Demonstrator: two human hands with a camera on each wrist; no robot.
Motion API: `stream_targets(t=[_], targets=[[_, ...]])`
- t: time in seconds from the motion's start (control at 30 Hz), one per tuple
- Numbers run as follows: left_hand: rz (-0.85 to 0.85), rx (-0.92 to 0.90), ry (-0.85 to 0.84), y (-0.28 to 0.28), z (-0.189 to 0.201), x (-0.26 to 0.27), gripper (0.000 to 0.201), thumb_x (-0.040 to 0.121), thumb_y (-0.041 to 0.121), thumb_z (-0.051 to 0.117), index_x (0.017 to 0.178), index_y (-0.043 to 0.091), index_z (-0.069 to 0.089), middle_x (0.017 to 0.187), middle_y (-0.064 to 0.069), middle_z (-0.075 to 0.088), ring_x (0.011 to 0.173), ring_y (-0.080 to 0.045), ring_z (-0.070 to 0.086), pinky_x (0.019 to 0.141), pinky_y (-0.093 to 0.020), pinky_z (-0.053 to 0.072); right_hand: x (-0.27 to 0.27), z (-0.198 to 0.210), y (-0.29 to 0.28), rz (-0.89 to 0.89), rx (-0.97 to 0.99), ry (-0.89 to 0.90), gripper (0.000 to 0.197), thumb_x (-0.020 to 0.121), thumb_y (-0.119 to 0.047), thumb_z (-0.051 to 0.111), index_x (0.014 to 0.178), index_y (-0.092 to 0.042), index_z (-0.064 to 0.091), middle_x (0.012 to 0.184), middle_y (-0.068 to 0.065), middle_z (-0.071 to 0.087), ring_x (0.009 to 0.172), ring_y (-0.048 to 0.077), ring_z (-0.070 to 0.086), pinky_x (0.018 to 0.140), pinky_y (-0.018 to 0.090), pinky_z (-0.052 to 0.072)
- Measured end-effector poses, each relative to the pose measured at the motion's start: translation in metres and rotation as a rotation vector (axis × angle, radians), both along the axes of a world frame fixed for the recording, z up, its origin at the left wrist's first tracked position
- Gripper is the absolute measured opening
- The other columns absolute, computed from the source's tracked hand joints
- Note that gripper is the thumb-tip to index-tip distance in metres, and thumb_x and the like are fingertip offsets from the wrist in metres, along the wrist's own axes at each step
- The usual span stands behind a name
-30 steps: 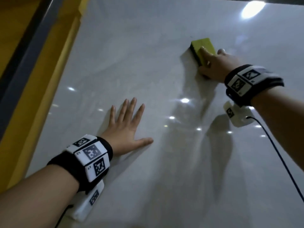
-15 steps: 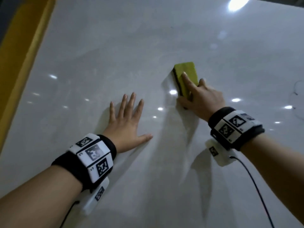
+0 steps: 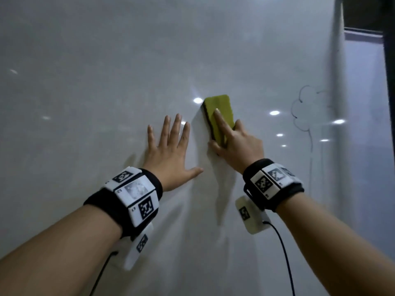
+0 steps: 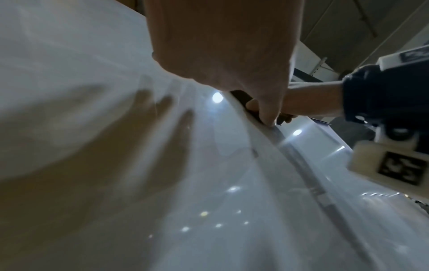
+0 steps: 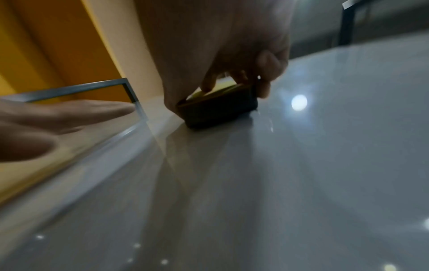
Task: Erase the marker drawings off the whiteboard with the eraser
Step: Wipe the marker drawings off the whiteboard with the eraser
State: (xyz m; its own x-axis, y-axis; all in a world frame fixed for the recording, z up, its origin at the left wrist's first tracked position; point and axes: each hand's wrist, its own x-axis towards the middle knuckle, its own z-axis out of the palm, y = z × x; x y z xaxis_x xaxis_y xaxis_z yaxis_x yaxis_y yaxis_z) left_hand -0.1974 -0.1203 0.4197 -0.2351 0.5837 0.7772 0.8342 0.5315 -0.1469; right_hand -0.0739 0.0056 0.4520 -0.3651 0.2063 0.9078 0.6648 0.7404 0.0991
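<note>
On whiteboard (image 3: 106,82), left hand (image 3: 171,150) spread flat, right hand (image 3: 237,144) seemingly gripping eraser (image 3: 218,112)

Yellow wall (image 5: 69,45), dark frame (image 3: 388,60), grey ceiling (image 4: 348,27), dim light

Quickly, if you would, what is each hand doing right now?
Left hand: open, flat on the whiteboard.
Right hand: holding the eraser against the whiteboard.
</note>
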Motion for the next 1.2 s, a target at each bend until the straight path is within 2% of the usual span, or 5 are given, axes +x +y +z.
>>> stream_targets(t=[0.27, 0.47, 0.63, 0.9, 1.2], targets=[[0.085, -0.112, 0.017, 0.031, -0.025, 0.036, 0.099, 0.086, 0.068, 0.035, 0.144, 0.018, -0.028, 0.148, -0.009, -0.038, 0.138, -0.031, -0.032, 0.108, -0.058, -0.015, 0.076, -0.049, 0.069, -0.05, -0.1, 0.089, 0.072, 0.09, -0.054, 0.045, 0.148, -0.041, 0.006, 0.115, 0.011, 0.046, 0.096, 0.033, 0.056, 0.07, 0.035, 0.045], [0.018, -0.17, 0.062, 0.077, -0.032, 0.068, 0.098, 0.085, 0.069, 0.035, 0.145, 0.02, -0.025, 0.149, -0.008, -0.037, 0.137, -0.03, -0.033, 0.107, -0.059, -0.016, 0.072, -0.107, 0.089, 0.068, 0.208, -0.005, 0.067, 0.077, -0.054, 0.045, 0.139, -0.03, 0.036, 0.079, 0.007, 0.053, 0.054, 0.026, 0.055, 0.035, 0.025, 0.036], [0.032, -0.128, -0.004, 0.104, -0.037, 0.075, 0.107, 0.081, 0.075, 0.035, 0.134, 0.018, -0.038, 0.139, -0.008, -0.049, 0.133, -0.03, -0.04, 0.105, -0.057, -0.021, 0.11, -0.091, 0.117, -0.035, -0.205, 0.187, 0.072, 0.09, -0.057, 0.041, 0.146, -0.044, -0.004, 0.109, 0.005, 0.043, 0.092, 0.026, 0.055, 0.065, 0.031, 0.043], [-0.024, -0.17, 0.039, 0.103, -0.045, 0.064, 0.122, 0.069, 0.085, 0.039, 0.124, 0.021, -0.05, 0.13, -0.013, -0.059, 0.12, -0.033, -0.053, 0.095, -0.058, -0.031, 0.121, -0.146, 0.125, -0.133, -0.252, 0.153, 0.081, 0.09, -0.054, 0.043, 0.142, -0.038, -0.016, 0.107, 0.006, 0.045, 0.093, 0.026, 0.053, 0.062, 0.028, 0.036], [-0.063, -0.195, 0.052, 0.099, -0.046, 0.062, 0.127, 0.065, 0.085, 0.044, 0.121, 0.022, -0.05, 0.125, -0.013, -0.06, 0.117, -0.034, -0.053, 0.095, -0.061, -0.027, 0.097, -0.172, 0.11, 0.063, -0.297, 0.448, 0.063, 0.09, -0.041, 0.057, 0.146, -0.03, 0.031, 0.121, 0.017, 0.042, 0.114, 0.031, 0.04, 0.09, 0.04, 0.043]])
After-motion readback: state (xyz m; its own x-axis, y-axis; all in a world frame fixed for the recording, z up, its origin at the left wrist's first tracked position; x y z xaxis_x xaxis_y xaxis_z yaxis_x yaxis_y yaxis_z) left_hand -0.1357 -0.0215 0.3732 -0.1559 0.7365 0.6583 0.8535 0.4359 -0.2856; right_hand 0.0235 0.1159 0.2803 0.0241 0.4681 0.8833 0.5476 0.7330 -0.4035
